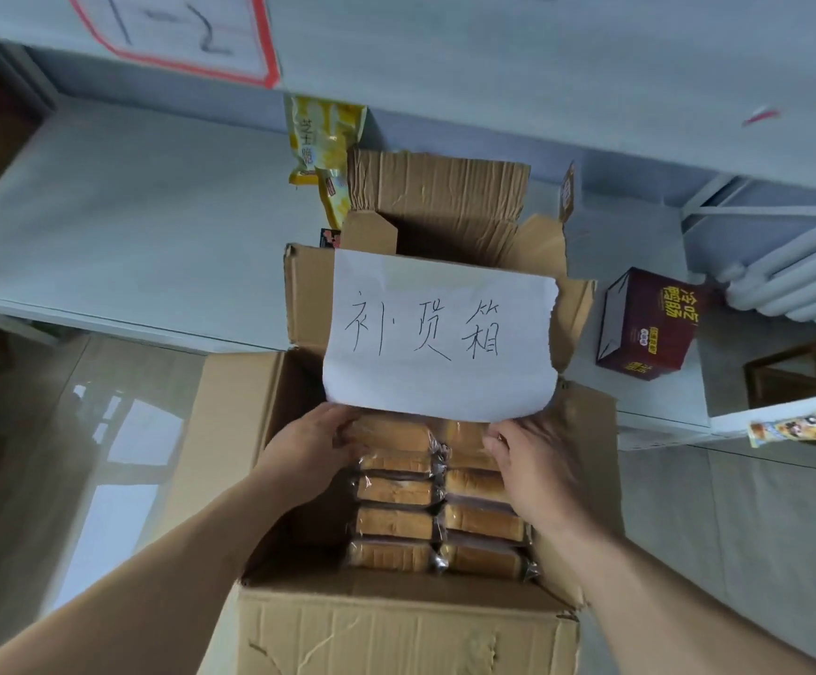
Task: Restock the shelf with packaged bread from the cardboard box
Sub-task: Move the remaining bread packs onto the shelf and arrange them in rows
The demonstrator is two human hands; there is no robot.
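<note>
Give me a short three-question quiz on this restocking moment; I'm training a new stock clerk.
1. True or false: the cardboard box is empty.
2. What are the left hand and right hand reaching for? A) the dark red carton B) the packaged bread C) the yellow snack bag
3. Fill in: the white handwritten sign is fixed to the box's ____.

Key: 1. False, two columns of wrapped bread fill it. 2. B, both hands are at the topmost packs, just under the sign. 3. Raised far flap.
</note>
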